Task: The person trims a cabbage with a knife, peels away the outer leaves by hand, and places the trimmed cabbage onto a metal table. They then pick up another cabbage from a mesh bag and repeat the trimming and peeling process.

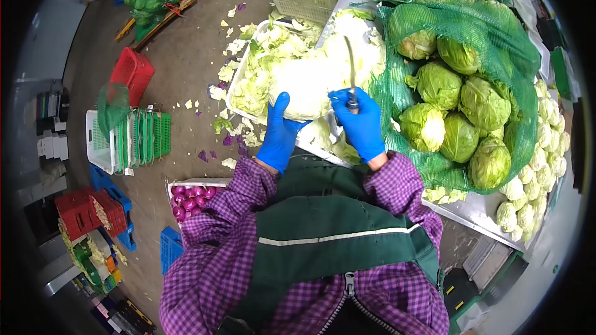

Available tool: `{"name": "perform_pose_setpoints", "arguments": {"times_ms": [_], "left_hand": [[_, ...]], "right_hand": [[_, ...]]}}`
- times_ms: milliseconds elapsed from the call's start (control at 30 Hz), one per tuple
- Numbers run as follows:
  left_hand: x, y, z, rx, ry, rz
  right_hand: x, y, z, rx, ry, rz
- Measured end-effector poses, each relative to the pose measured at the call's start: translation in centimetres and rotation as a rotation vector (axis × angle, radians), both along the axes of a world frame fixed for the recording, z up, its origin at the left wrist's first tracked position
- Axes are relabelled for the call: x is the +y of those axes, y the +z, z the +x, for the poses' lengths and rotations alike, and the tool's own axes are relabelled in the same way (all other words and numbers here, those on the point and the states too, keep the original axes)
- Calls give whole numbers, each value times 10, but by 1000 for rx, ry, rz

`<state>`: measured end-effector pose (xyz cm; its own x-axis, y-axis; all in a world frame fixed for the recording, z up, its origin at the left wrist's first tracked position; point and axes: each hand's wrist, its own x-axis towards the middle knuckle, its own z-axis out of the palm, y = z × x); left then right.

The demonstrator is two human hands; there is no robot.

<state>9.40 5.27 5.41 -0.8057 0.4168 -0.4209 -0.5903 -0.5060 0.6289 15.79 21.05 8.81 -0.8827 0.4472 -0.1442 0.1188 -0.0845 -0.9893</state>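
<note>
Both my hands wear blue gloves. My left hand grips the near side of a pale cabbage head held over the table edge. My right hand is closed on the handle of a knife, whose blade points up and away, against the cabbage's right side. Cut leaves lie under and around the cabbage.
A green net sack of whole cabbages lies on the steel table to the right, with trimmed pale heads along its far edge. White crates of leaves stand ahead. A crate of red onions and stacked baskets sit on the floor at left.
</note>
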Motion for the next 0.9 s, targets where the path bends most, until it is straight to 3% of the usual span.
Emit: {"name": "perform_pose_setpoints", "arguments": {"times_ms": [67, 167, 200, 267, 433, 500, 533, 567, 633, 667, 733, 767, 800, 833, 867, 900], "left_hand": [[-2, 7, -7, -14, -16, 50], [-9, 14, -23, 23, -51, 121], [-8, 16, -26, 97, -49, 15], [-5, 11, -31, 122, -58, -12], [6, 22, -25, 116, -13, -39], [6, 32, -22, 205, -6, -188], [-5, 3, -29, 131, -28, -18], [-9, 5, -34, 139, -20, -13], [-17, 7, -40, -41, 16, 517], [-25, 3, -47, -38, 25, 514], [-39, -4, -58, -189, -121, 928], [-39, 0, -65, -247, -207, 1141], [-38, 3, -60, 47, -239, 677], [-34, -5, -54, 49, -239, 676], [-31, -18, -40, 279, -176, 216], [-28, -30, -41, 509, -120, -245]], "right_hand": [[15, -1, 7, -51, -60, -157], [30, -2, 10, -168, -66, -188], [26, 0, 6, -166, -64, -186], [2, 11, -7, 228, -70, 191], [-13, 15, -21, 92, -32, 205], [-1, 9, -13, 91, 11, 184], [6, 10, -7, 31, -20, 120], [13, 6, -2, 6, -60, 48], [30, -32, 4, 52, -135, -38], [40, -29, 6, -65, -58, 75], [47, -16, 16, -236, 78, 407], [49, -17, 17, -226, 86, 411], [50, -18, 18, -137, 89, 293], [50, -20, 21, -59, 93, 171], [46, 4, 20, -43, 153, 14], [46, 20, 15, -39, 150, 17]]}}
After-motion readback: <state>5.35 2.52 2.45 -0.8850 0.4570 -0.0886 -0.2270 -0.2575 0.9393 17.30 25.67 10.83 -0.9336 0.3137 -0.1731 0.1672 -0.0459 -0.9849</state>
